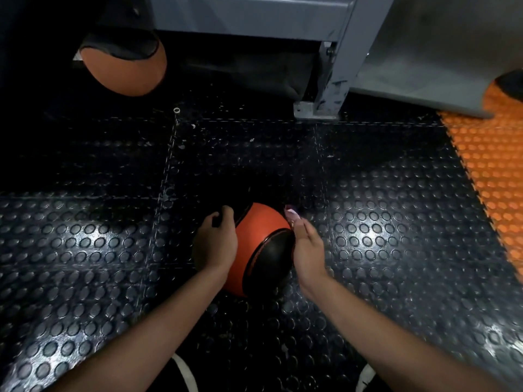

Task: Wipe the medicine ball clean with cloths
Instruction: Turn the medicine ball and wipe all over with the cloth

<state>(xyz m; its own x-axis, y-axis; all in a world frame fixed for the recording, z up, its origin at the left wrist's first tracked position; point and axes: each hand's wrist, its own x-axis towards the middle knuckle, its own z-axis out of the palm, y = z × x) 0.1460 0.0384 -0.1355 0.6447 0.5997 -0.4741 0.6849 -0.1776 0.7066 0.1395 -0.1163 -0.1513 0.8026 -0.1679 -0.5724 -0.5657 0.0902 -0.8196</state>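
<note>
On studded black floor (396, 250), just ahead of both hands: medicine ball (263, 244) sitting between the palms. Left hand (218, 241) curling over the ball's left side, fingers (223, 215) bent round it. Right hand (307, 247) lying flat-fingered along the right side, maybe touching, not gripping. Both hands equally near. No cloth showing in either hand. Second ball (124, 66) resting well apart, far left.

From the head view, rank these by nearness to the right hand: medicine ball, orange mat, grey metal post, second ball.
1. Medicine ball, against the right hand.
2. Grey metal post, ahead.
3. Orange mat, far right: too close to call with post.
4. Second ball, far left.
</note>
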